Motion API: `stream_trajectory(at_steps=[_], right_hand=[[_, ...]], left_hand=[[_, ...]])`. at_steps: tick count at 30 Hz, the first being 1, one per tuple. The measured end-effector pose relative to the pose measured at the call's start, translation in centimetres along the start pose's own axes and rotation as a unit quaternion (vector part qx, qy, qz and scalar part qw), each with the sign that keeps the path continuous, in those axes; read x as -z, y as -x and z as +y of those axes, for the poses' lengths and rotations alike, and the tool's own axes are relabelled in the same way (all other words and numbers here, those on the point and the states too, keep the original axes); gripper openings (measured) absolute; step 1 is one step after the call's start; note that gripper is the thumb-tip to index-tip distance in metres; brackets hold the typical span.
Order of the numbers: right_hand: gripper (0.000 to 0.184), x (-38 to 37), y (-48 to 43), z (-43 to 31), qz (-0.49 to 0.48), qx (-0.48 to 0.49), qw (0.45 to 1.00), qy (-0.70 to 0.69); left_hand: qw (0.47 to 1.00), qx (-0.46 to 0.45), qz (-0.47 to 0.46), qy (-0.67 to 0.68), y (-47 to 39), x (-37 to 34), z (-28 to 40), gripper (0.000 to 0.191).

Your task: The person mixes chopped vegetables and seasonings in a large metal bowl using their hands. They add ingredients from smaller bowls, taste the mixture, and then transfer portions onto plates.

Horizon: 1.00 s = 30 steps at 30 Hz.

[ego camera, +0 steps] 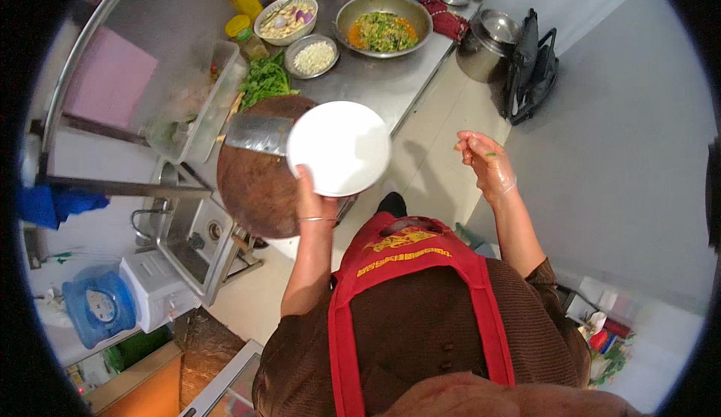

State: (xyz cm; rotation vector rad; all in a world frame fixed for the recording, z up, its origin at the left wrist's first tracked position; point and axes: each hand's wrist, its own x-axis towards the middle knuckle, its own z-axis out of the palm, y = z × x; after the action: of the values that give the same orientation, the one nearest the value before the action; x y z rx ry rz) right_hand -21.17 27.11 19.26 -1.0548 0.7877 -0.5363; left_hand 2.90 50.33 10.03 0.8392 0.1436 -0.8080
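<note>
My left hand (pixel 315 200) grips the near rim of a round white plate (pixel 339 147), thumb on top. The plate hides part of a round wooden chopping block (pixel 259 191). On the block lies a cleaver (pixel 260 133), its blade reaching up to the plate's left edge in view. To the right, over the floor, is my right hand (pixel 489 163) in a clear plastic glove. Its fingers are loosely curled, and nothing shows between them. A small green scrap sticks to the glove.
On the steel counter (pixel 372 90) are leafy greens (pixel 267 79), a metal bowl of chopped white pieces (pixel 313 57), a larger bowl of green and orange food (pixel 384 31) and a white basket (pixel 287 20). A sink (pixel 194 236) stands left. A steel pot (pixel 484 50) is beyond the counter's right edge.
</note>
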Motion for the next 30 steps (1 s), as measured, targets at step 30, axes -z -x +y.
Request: stream_trajectory(at_steps=[30], right_hand=[[0.085, -7.2, -50.2, -1.6, -0.381, 0.207, 0.401, 0.807]], left_hand=[[0.889, -0.102, 0.445, 0.031, -21.6, -12.2, -15.6, 0.047]])
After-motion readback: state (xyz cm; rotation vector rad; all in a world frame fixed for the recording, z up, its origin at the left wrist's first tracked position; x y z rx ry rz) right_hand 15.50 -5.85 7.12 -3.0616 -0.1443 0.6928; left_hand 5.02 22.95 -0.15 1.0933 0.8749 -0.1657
